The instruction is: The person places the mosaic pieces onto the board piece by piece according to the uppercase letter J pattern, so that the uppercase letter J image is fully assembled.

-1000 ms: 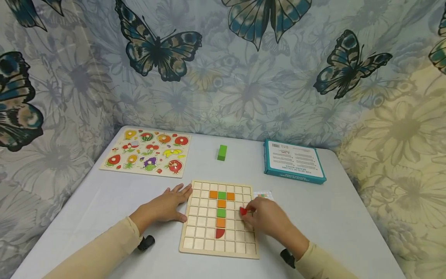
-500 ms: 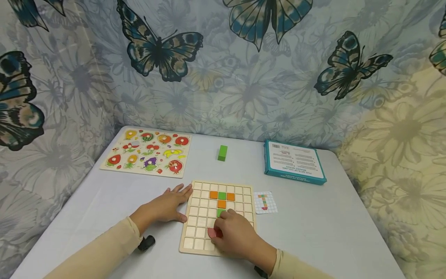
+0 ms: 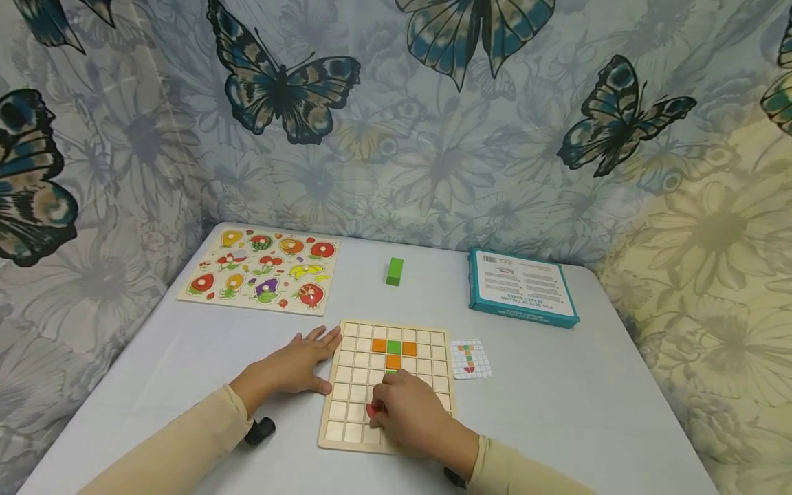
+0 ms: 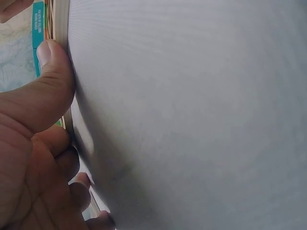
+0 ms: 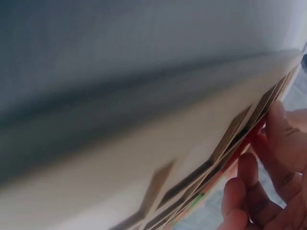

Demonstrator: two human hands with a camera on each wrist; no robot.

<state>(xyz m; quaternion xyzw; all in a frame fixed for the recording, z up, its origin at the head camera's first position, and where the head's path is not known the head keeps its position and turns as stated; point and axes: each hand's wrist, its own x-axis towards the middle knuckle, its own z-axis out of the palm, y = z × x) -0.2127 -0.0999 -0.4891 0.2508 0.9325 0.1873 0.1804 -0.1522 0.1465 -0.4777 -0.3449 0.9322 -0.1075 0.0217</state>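
Note:
A wooden grid board (image 3: 346,432) lies on the white table, with orange tiles (image 3: 410,349) and a green tile (image 3: 394,347) set in its squares in a T shape. My right hand (image 3: 413,414) is over the lower middle of the board and pinches a red tile (image 3: 371,410) between thumb and fingertips; the hand hides the lower tiles. In the right wrist view red (image 5: 244,143) shows at the fingertips, close over the grid. My left hand (image 3: 297,364) rests at the board's left edge with fingers spread, its thumb (image 4: 55,72) against the side in the left wrist view.
A small pattern card (image 3: 471,359) lies right of the board. Behind are a fruit puzzle board (image 3: 262,271) at the left, a green block (image 3: 394,271) in the middle and a teal box (image 3: 522,287) at the right. A patterned curtain (image 3: 433,158) hangs behind the table.
My right hand has carried the red tile from the board's right side leftward and down to its lower middle, uncovering the pattern card. The left hand has stayed still.

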